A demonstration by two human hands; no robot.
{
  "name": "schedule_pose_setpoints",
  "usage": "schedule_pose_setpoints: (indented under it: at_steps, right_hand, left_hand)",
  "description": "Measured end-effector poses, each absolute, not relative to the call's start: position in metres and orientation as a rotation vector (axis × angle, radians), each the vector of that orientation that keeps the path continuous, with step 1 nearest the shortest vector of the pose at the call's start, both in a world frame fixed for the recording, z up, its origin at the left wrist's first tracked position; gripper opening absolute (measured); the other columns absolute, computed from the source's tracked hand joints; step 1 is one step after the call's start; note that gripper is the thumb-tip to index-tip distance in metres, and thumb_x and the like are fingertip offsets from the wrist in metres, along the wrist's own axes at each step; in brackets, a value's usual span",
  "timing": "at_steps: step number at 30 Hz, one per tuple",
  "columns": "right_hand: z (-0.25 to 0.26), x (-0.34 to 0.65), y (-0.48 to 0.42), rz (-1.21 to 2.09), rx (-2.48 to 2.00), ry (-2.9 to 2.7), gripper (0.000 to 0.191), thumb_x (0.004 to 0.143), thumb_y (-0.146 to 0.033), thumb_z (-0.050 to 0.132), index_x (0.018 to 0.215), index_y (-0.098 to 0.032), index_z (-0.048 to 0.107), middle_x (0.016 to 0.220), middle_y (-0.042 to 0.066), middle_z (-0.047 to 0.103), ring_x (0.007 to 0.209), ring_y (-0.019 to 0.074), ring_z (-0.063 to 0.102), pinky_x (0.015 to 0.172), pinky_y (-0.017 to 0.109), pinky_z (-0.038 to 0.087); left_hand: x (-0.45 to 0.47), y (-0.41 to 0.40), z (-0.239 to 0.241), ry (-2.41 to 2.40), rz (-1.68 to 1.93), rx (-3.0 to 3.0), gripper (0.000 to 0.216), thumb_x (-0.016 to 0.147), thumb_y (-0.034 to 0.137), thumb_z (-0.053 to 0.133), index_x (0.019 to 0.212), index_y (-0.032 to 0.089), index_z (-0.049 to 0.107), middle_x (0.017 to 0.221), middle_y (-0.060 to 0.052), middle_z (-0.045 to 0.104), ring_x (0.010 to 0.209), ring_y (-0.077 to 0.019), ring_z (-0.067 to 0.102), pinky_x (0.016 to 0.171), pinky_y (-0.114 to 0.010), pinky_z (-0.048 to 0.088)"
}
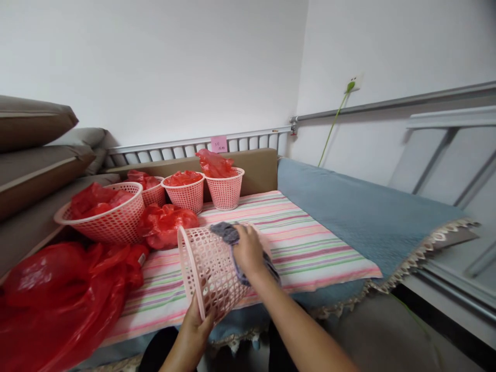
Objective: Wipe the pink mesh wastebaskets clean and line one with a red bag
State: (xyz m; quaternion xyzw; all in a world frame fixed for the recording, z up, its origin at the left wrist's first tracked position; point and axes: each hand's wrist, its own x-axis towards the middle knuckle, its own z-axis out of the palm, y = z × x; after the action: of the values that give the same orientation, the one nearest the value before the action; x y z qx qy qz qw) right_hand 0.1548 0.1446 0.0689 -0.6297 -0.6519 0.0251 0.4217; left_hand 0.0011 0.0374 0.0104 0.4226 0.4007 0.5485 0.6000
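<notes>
Thumb and fingers of the left hand (196,328) are pinching the rim of a pale pink perforated plastic basket (211,263). The basket is lying tilted on its side over the near part of a striped cloth (329,256), its open mouth facing left; whether it is touching the cloth cannot be told. The right hand (250,250) is pressing a bunched grey rag (227,233) against the basket's outer wall, its fingers curving over the rag. The striped cloth is covering part of a blue quilted spread (356,206) with scalloped trim.

At near left, a large red plastic bag (50,305) is lying crumpled. Beyond the held basket's mouth, a red plastic bundle (170,225) is resting on the cloth, just beside a wide pink basket (120,222) that is holding red plastic. Grey-brown cushions (39,124) are lying stacked at left.

Farther back, a leftmost basket (155,196), a middle basket (186,198) and a rightmost basket (225,192), all pink, are standing upright in a row, each holding red plastic.

Behind them, a brown padded backrest (259,165) is standing before a slatted rail (251,134), where a pink note (219,144) is showing handwriting. On the wall, a green plug (351,86) is sitting in a socket (359,79).
</notes>
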Motion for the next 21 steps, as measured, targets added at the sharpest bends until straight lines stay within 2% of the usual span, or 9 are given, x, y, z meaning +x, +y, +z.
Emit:
schedule_pose_setpoints:
  at_steps: [5,7,10,13,15,18,21]
  right_hand:
    - [0.095,0.081,0.107,0.260,-1.155,-1.763,0.049,0.071,-0.006,0.052,0.116,-0.026,0.059,0.106,0.006,0.054,0.100,0.0197,0.050,0.089,0.029,0.041]
    - [0.097,0.071,0.100,0.267,-1.102,-1.788,0.051,0.071,-0.006,0.052,0.117,-0.026,0.058,0.106,0.006,0.054,0.099,0.0196,0.050,0.089,0.030,0.041]
    - [0.088,0.080,0.107,0.193,-1.149,-1.834,0.049,0.074,-0.007,0.051,0.118,-0.026,0.058,0.107,0.007,0.053,0.099,0.0202,0.049,0.089,0.030,0.041]
    - [0.074,0.113,0.130,0.045,-1.326,-1.848,0.048,0.077,-0.007,0.047,0.118,-0.028,0.058,0.107,0.007,0.053,0.099,0.0209,0.049,0.087,0.030,0.040]
    - [0.066,0.145,0.148,-0.028,-1.531,-1.792,0.047,0.080,-0.007,0.044,0.118,-0.029,0.058,0.104,0.008,0.054,0.097,0.0212,0.050,0.083,0.029,0.040]
    - [0.057,0.192,0.168,-0.072,-1.857,-1.606,0.042,0.083,-0.010,0.043,0.119,-0.028,0.057,0.103,0.009,0.055,0.096,0.0229,0.051,0.074,0.029,0.040]
    - [0.051,0.219,0.175,-0.077,-1.992,-1.491,0.041,0.083,-0.011,0.043,0.118,-0.028,0.057,0.102,0.008,0.055,0.095,0.0232,0.052,0.067,0.028,0.038]
  left_hand:
    - [0.002,0.041,0.005,1.008,1.365,0.982,0.074,0.062,0.040,0.080,0.127,0.020,0.050,0.107,-0.012,0.072,0.100,-0.0315,0.067,0.089,-0.042,0.052]
    - [0.000,0.043,-0.001,0.995,1.391,0.969,0.068,0.062,0.037,0.081,0.121,0.020,0.053,0.104,-0.010,0.073,0.097,-0.0300,0.068,0.086,-0.039,0.054]
    - [-0.003,0.046,-0.012,0.908,1.354,0.968,0.074,0.067,0.037,0.078,0.130,0.023,0.043,0.113,-0.011,0.070,0.103,-0.0303,0.066,0.088,-0.041,0.053]
    - [-0.007,0.047,-0.018,0.880,1.287,1.034,0.088,0.076,0.039,0.070,0.145,0.022,0.019,0.121,-0.016,0.065,0.111,-0.0306,0.062,0.096,-0.045,0.048]
    - [-0.008,0.046,-0.021,0.881,1.254,1.088,0.090,0.081,0.041,0.065,0.147,0.021,0.008,0.123,-0.019,0.063,0.116,-0.0308,0.059,0.101,-0.047,0.043]
    - [-0.010,0.045,-0.029,0.906,1.239,1.192,0.083,0.082,0.044,0.061,0.147,0.021,0.015,0.128,-0.019,0.060,0.123,-0.0312,0.053,0.106,-0.047,0.037]
    - [-0.012,0.044,-0.035,0.950,1.229,1.255,0.079,0.080,0.048,0.061,0.145,0.021,0.025,0.130,-0.017,0.059,0.122,-0.0312,0.053,0.108,-0.047,0.036]
